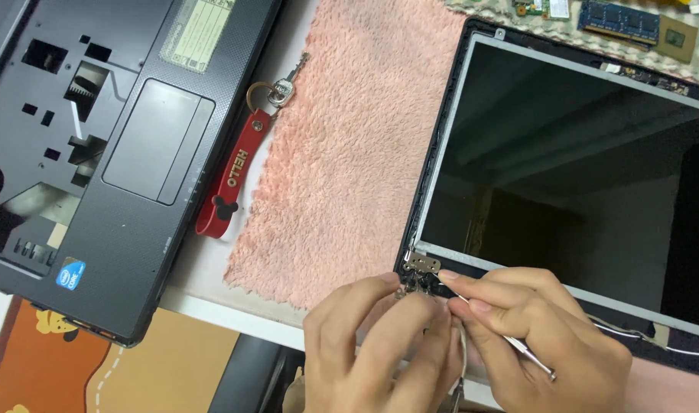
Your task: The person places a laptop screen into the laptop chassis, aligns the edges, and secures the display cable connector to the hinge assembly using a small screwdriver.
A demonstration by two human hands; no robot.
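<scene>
Right hand [537, 333] pinches a thin metal tool [518, 346], tip at the hinge [421, 264]; left hand [380, 344] curls just beside, grip unclear.

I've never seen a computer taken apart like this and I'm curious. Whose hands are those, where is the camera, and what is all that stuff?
The camera sits on the person's head and looks down, so you see their own two hands. The left hand touches the bottom corner of a laptop screen panel, right by a small metal hinge. The right hand holds a thin metal tool, like a pencil, with its tip at that same corner. The screen lies on a fluffy pink towel. To the left lies the laptop's grey bottom shell, with holes where parts used to be. Between them lies a red key strap with a key. At the top are small green circuit boards.
</scene>
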